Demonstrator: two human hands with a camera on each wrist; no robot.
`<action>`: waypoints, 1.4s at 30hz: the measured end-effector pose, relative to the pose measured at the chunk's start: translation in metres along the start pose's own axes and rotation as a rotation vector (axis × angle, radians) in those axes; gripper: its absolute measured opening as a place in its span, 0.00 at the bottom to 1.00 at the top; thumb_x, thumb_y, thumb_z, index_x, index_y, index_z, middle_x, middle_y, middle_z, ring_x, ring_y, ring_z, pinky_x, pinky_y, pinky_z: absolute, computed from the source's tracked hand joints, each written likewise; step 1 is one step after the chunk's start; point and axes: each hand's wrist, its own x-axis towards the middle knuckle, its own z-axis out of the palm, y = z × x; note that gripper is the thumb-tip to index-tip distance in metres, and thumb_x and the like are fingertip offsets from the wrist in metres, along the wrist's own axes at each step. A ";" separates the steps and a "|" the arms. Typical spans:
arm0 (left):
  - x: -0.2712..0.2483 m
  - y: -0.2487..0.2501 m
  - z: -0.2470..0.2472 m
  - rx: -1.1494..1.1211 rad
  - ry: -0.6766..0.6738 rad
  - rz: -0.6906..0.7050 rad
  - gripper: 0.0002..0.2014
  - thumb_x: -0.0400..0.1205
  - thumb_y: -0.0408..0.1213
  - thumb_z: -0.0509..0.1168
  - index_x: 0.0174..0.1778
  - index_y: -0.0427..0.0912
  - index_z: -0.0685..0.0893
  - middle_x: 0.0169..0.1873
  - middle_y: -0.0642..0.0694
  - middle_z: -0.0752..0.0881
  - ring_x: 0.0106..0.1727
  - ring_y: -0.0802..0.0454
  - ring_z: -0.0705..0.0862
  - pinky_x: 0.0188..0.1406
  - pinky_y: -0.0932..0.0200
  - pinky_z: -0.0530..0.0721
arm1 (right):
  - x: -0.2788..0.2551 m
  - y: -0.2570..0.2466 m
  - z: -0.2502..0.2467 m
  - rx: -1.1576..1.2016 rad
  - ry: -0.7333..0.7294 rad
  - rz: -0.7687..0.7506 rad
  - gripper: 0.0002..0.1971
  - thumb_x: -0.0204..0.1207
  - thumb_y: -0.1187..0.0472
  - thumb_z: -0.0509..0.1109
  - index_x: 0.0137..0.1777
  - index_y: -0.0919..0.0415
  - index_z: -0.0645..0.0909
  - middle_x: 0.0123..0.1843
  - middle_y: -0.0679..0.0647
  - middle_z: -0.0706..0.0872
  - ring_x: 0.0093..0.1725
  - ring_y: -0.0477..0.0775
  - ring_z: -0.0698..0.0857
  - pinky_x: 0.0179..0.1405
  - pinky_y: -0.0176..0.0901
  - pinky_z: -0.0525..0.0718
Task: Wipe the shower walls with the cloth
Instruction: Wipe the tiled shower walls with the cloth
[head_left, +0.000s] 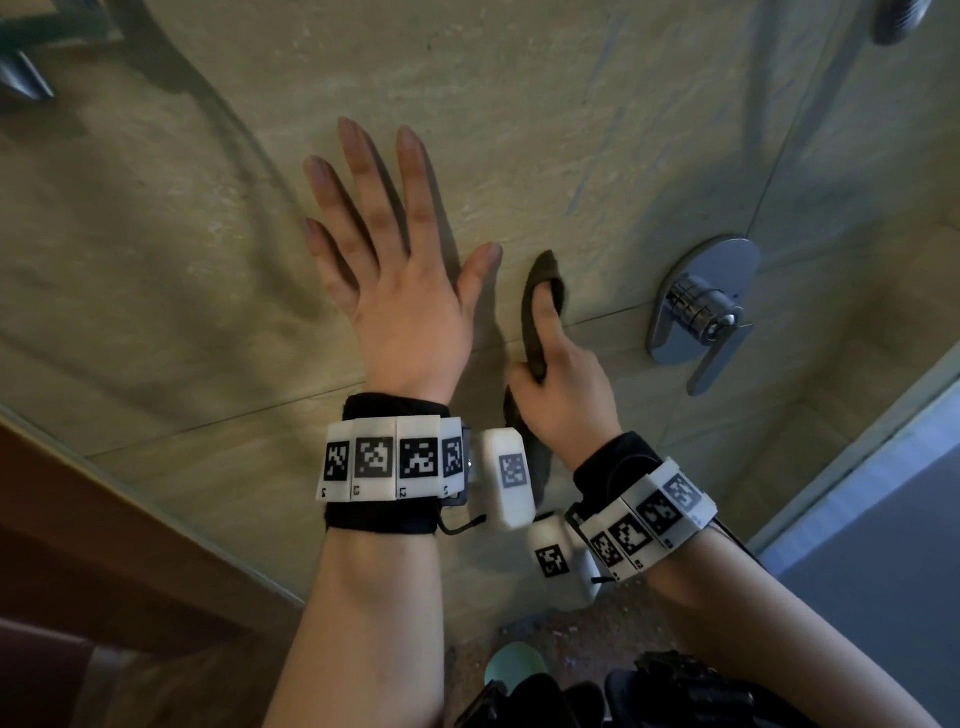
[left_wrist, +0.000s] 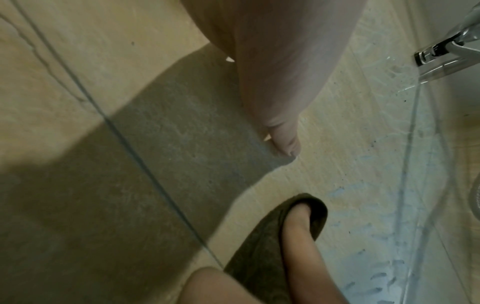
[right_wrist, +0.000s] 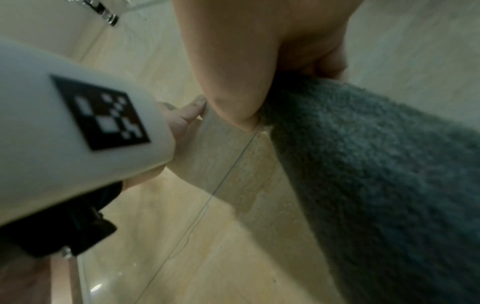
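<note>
I see bare shower wall (head_left: 571, 130) above both hands; a grout line crosses under them, and the chrome mixer handle (head_left: 701, 312) sits near the right side. My left hand (head_left: 400, 291) lies flat on the tile, fingers straight and spread, holding nothing. My right hand (head_left: 563, 384) grips the dark cloth (head_left: 535, 317) just beside the left thumb, fingers curled round it, pressing it to the wall.

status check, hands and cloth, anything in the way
Left hand open, flat on the tiled wall. Right hand grips the dark cloth against the wall. Chrome shower valve just right of the cloth.
</note>
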 end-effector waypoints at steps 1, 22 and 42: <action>0.000 0.000 0.000 0.001 0.000 0.000 0.43 0.83 0.66 0.55 0.84 0.37 0.56 0.81 0.25 0.57 0.80 0.21 0.53 0.79 0.32 0.46 | 0.000 0.001 -0.001 -0.031 -0.001 -0.011 0.40 0.79 0.60 0.64 0.85 0.47 0.46 0.46 0.58 0.83 0.44 0.62 0.83 0.41 0.49 0.80; 0.000 0.002 -0.001 0.024 0.009 -0.004 0.44 0.82 0.66 0.57 0.84 0.37 0.56 0.81 0.25 0.57 0.81 0.22 0.53 0.79 0.32 0.47 | 0.000 0.005 -0.005 -0.001 0.039 0.086 0.43 0.78 0.60 0.63 0.85 0.47 0.39 0.43 0.53 0.80 0.42 0.58 0.81 0.42 0.49 0.80; -0.001 0.003 0.000 0.026 0.005 -0.006 0.45 0.82 0.66 0.56 0.84 0.36 0.54 0.81 0.24 0.56 0.80 0.21 0.52 0.79 0.33 0.45 | 0.003 0.004 -0.012 0.043 0.088 0.148 0.44 0.77 0.60 0.63 0.84 0.46 0.37 0.43 0.52 0.80 0.41 0.56 0.81 0.42 0.49 0.80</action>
